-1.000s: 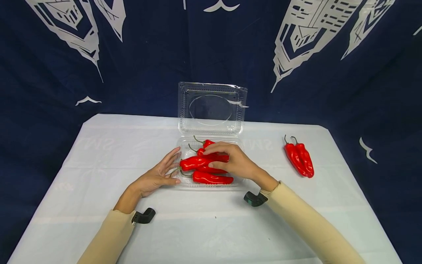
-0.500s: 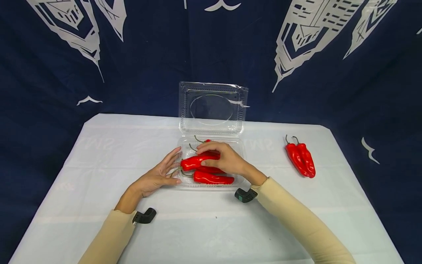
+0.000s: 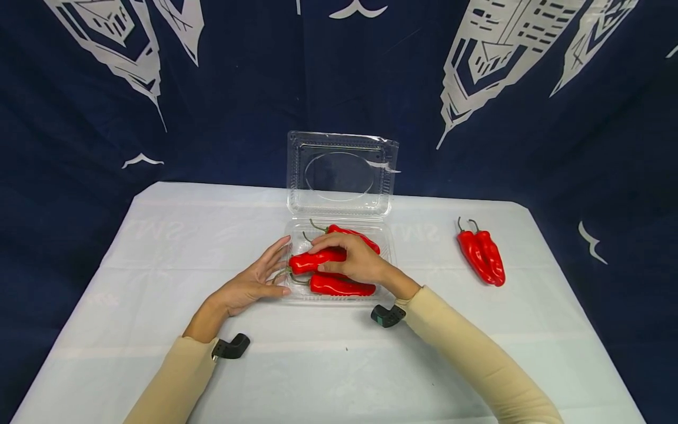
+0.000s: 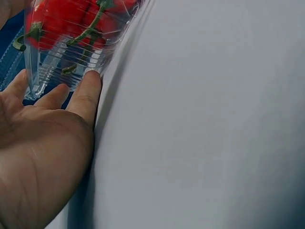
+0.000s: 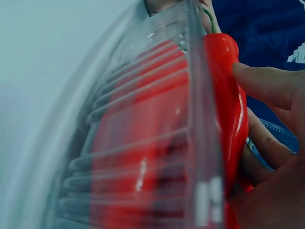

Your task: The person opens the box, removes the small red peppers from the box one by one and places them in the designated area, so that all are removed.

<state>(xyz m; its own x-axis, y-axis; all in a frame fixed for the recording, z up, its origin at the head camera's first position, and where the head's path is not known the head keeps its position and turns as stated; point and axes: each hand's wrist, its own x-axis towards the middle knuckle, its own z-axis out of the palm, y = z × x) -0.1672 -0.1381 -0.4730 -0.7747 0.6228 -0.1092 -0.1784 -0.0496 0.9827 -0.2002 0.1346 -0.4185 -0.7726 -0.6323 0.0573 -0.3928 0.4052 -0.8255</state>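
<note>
A clear plastic clamshell container (image 3: 333,301) lies opened on the table with several red peppers in its base. My right hand (image 3: 354,259) holds the topmost red pepper (image 3: 306,262), thumb on the near side and fingers over the far side. In the right wrist view that pepper (image 5: 224,86) sits at the level of the container's rim. Another pepper (image 3: 341,286) lies along the front wall, and one (image 3: 368,240) lies at the back. My left hand (image 3: 246,288) has its fingers spread along the container's left side. In the left wrist view, straight fingertips meet the ribbed wall (image 4: 55,67).
The container's transparent lid (image 3: 339,171) stands up behind the base. Two red peppers (image 3: 482,256) lie side by side on the white tablecloth (image 3: 318,365) to the right. A dark blue printed curtain (image 3: 238,106) hangs behind the table.
My right hand has slid left along the top pepper towards its stem end, uncovering the rear pepper. The left hand and the two peppers at the right have stayed put.
</note>
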